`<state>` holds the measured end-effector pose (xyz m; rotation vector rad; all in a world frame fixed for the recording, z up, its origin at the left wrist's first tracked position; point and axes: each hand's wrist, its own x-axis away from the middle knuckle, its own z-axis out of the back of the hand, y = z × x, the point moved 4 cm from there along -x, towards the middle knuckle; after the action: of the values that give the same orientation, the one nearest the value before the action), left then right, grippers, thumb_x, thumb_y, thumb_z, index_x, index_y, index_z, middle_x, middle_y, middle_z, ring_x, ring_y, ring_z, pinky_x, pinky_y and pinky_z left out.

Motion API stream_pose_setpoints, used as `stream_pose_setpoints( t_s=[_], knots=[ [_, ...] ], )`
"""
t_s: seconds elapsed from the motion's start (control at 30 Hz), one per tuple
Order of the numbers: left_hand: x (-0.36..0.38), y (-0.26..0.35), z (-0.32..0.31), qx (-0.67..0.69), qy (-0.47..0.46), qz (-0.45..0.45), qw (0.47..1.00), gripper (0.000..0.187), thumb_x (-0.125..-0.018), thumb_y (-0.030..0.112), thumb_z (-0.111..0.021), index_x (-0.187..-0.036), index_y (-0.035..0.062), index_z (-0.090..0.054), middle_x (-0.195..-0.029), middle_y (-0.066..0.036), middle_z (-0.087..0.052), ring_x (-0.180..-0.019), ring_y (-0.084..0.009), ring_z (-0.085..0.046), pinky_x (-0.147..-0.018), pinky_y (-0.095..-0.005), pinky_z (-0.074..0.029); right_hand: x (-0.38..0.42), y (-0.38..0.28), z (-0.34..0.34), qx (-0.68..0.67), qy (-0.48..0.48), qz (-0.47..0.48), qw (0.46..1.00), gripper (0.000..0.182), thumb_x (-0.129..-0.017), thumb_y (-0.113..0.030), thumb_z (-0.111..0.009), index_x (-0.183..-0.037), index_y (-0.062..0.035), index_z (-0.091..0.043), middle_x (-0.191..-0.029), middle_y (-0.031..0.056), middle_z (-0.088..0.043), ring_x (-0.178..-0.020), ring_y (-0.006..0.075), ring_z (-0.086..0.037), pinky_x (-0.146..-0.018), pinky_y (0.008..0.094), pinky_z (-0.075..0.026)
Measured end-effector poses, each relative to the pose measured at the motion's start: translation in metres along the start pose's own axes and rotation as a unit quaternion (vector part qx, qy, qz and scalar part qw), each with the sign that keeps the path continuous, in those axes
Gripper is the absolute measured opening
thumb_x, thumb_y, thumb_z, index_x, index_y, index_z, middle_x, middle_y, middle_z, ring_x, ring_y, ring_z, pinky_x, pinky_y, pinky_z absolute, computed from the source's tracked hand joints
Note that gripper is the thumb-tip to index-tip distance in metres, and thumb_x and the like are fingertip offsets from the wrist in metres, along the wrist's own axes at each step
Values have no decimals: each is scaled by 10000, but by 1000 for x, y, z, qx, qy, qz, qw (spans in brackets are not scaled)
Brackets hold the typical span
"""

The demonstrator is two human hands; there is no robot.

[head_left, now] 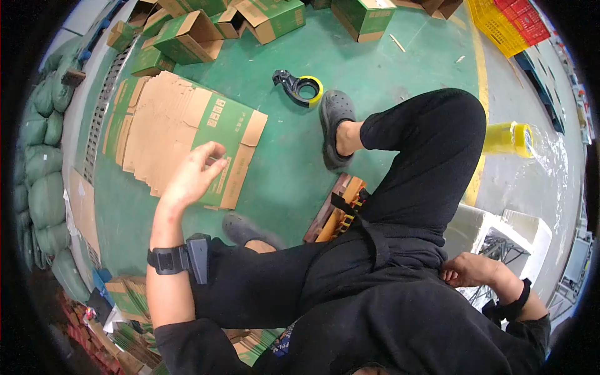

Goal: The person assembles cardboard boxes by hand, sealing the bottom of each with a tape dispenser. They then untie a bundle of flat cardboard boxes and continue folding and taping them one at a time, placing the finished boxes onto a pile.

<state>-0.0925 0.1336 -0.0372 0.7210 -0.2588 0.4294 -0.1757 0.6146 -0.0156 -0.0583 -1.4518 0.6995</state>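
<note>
My left hand (195, 172) hovers over a fanned stack of flattened cardboard boxes (165, 119), brown and green with white print. Its fingers curl loosely, thumb and forefinger apart, and it holds nothing. My right hand (470, 270) rests against the hip of my black trousers (431, 156), fingers curled closed. What they hold, if anything, is hidden. On the green floor beyond my grey clog (337, 119) lies a black tape dispenser (297, 87) with a yellow-edged roll.
Open green cartons (187, 40) lie along the far side. A stretch-film roll (506, 139) and white foam boxes (525, 231) stand at right, below yellow and red crates (500, 25). Stuffed green sacks (47, 187) line the left. A wooden stool (325, 215) shows beneath me.
</note>
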Motion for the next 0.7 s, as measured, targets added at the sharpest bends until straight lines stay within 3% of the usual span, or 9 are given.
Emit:
stream_pose_setpoints(
  t_s=[0.17,0.27,0.37,0.43,0.47,0.5,0.57,0.6,0.7],
  knots=[
    [9,27,-19,35,-26,-35,998,219,-798,154,-542,-962,10,-536,-906,-94,-582,-832,-192,-559,-702,-302,-444,3,25,-20,-129,126,14,983,291,-703,-138,-650,-911,2,-504,-800,140,-588,-771,280,-588,-693,345,-473],
    [26,76,-18,46,-57,-43,996,184,-792,150,-547,-909,7,-556,-845,-107,-587,-805,-208,-571,-694,-308,-445,11,17,-15,-103,230,67,965,294,-675,-143,-664,-881,1,-511,-838,146,-580,-798,293,-578,-699,352,-467],
    [58,123,-20,17,-106,-107,988,159,-785,147,-550,-815,-7,-572,-771,-141,-574,-738,-279,-573,-665,-331,-453,6,23,-15,-78,227,103,965,294,-637,-124,-676,-846,12,-521,-789,127,-583,-774,243,-583,-695,321,-464],
    [83,130,-41,-5,-181,-153,971,158,-797,154,-527,-808,9,-590,-751,-128,-591,-731,-270,-586,-659,-333,-461,-1,33,-15,-150,162,89,971,271,-638,-108,-669,-834,16,-529,-770,99,-587,-759,195,-572,-690,296,-458],
    [98,128,-55,20,-214,-129,968,154,-793,153,-526,-798,11,-587,-763,-139,-594,-731,-286,-581,-657,-346,-462,-3,42,-18,-228,105,56,966,248,-639,-91,-661,-822,20,-537,-751,72,-590,-744,146,-562,-686,271,-452],
    [114,118,-74,44,-254,-107,960,150,-797,149,-514,-797,16,-584,-760,-138,-598,-734,-294,-583,-661,-353,-463,-9,58,-27,-383,50,41,921,203,-675,-100,-659,-817,3,-557,-739,9,-589,-724,71,-523,-662,226,-430],
    [148,99,-106,89,-307,-17,947,159,-793,157,-503,-811,27,-592,-765,-148,-608,-744,-311,-586,-654,-387,-461,-18,68,-28,-420,4,35,907,146,-712,-92,-638,-795,-7,-552,-716,-14,-567,-678,68,-511,-622,215,-417],
    [164,90,-122,116,-310,11,944,161,-795,145,-512,-874,27,-586,-786,-136,-614,-763,-280,-599,-661,-366,-467,-21,70,-27,-465,-28,22,885,99,-750,-83,-617,-772,-17,-547,-693,-36,-546,-631,64,-500,-583,205,-404],
    [205,84,-157,189,-202,82,958,175,-795,119,-526,-934,21,-566,-830,-129,-615,-784,-255,-605,-667,-340,-471,-23,84,-30,-442,-105,15,891,149,-787,-157,-599,-841,-20,-583,-763,-21,-583,-679,72,-528,-626,219,-425]
  ],
)
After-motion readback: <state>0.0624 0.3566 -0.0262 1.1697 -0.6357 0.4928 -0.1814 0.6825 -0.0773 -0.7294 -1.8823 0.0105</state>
